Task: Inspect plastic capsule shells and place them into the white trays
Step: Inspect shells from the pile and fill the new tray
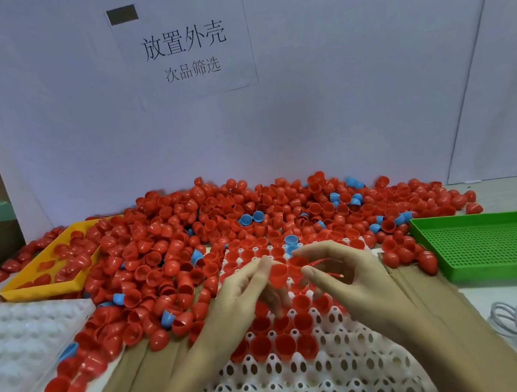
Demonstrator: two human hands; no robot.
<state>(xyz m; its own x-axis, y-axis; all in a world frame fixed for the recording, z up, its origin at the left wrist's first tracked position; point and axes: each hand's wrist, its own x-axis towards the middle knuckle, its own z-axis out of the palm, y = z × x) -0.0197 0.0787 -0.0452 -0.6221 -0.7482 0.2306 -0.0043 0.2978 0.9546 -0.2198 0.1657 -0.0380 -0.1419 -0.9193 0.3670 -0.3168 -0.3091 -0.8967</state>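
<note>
From the head camera, the left hand (243, 286) pinches a red capsule shell (279, 274) at its fingertips, mouth turned up toward the eyes — held there, I judge, so rim and wall can be checked. The right hand (345, 277) sits just right of that grip, fingers curled round a thin red strip (321, 267); whether this is a hinge tab or a flaw I cannot tell. Directly below the grip lies the white tray (301, 376), its farther cups already filled with red shells, nearer cups bare. Beyond and left of the grip spreads the shell heap (191, 233) — close enough for short reaches. A yellow tray (21, 287) lies far left, a green tray (486, 246) right.
</note>
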